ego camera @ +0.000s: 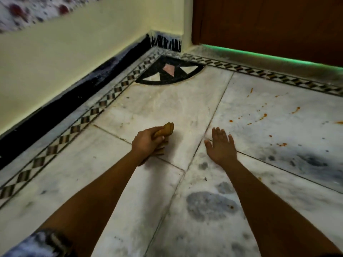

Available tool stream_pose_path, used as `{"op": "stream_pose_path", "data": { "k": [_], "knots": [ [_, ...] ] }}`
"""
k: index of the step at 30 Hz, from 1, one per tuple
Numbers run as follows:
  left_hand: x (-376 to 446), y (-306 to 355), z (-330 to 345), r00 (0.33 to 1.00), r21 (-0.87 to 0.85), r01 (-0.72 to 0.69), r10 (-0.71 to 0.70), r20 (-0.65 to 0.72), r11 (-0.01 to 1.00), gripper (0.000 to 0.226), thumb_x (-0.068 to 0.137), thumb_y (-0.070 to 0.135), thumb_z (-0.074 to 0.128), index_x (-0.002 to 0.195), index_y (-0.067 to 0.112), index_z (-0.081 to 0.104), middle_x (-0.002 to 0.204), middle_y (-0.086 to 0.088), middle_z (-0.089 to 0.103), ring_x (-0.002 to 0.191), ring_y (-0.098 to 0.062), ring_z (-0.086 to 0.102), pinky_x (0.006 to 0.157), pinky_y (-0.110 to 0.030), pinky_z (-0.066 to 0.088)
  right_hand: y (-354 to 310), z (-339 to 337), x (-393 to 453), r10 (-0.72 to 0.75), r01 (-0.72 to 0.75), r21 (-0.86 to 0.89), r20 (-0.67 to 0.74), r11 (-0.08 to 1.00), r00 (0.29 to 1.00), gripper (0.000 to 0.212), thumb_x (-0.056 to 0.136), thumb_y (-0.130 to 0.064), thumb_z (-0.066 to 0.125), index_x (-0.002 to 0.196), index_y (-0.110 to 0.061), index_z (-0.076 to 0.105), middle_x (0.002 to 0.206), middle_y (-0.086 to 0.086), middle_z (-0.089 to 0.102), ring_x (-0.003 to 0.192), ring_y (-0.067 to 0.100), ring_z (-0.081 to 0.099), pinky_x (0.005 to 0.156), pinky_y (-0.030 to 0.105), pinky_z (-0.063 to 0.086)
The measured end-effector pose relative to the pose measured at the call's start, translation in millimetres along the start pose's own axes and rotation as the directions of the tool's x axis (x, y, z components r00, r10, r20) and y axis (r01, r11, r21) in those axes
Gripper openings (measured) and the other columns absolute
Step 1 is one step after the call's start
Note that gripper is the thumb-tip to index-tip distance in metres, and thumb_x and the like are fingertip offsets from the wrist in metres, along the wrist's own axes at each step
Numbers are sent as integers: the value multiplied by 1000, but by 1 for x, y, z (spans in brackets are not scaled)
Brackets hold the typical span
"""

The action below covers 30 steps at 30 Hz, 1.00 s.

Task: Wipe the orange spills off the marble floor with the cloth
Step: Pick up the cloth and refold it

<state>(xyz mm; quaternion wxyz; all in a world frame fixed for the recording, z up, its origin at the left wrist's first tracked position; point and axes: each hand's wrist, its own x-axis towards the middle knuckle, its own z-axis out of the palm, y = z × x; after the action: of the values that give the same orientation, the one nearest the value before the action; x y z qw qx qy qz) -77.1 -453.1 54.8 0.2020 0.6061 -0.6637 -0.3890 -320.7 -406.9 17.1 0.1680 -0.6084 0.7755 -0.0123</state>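
1. Nearest us, two bare forearms reach out over the marble floor (148, 112), and a patterned sleeve (37, 243) shows at the bottom corner.
2. The left hand (146, 142) is closed in a fist around the cloth (164, 131), a yellowish-brown bundle, with one bunched end poking out past the knuckles and a loose tail hanging below the palm.
3. That cloth looks soft, light and floppy, so it should squash flat under pressure. Best, I'd say, to spread it under a flat palm rather than keep it bunched, so more of it meets the floor.
4. Just right of the cloth, the right hand (220, 145) is open, fingers spread, palm down and empty. Whether it touches the floor I cannot tell.
5. Farther out, well to the right of the cloth, there are the orange spills (261, 116): scattered drops and short streaks across the grey-veined slab, none wiped by the look of it. They seem thin and possibly drying, so firm rubbing may be called for.
6. Beyond the cloth sits a black corner inlay (168, 73), then the pale wall (74, 58) and, to the right, a brown door (269, 25).
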Motion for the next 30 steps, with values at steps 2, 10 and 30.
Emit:
{"op": "stream_pose_path", "data": {
  "k": [2,10,30],
  "knots": [
    [-29,1,-9,1000,-21,-19,18,-15,1000,32,79,39,60,111,44,61,97,4,72,85,-14,69,72,-39,59,2,3,-30,-55,54,-45,-17,998,998,60,101,-39,20,150,-11,1,159,7,-3,146,17,-3,116,35,-6],
    [-112,21,-2,996,-265,-66,78,38,962,26,86,28,60,112,29,62,86,6,67,83,-16,64,73,-29,53,20,-5,-134,-22,34,171,-69,985,997,59,100,-42,23,149,-11,14,158,7,10,145,18,7,115,31,1],
    [-173,158,136,752,-641,545,23,659,541,29,83,17,44,104,6,61,106,-15,55,89,-25,57,72,-37,51,72,-67,-266,-77,95,850,-65,519,995,61,87,-22,64,141,-26,35,137,-10,45,121,2,46,87,2,38]
  ]
}}
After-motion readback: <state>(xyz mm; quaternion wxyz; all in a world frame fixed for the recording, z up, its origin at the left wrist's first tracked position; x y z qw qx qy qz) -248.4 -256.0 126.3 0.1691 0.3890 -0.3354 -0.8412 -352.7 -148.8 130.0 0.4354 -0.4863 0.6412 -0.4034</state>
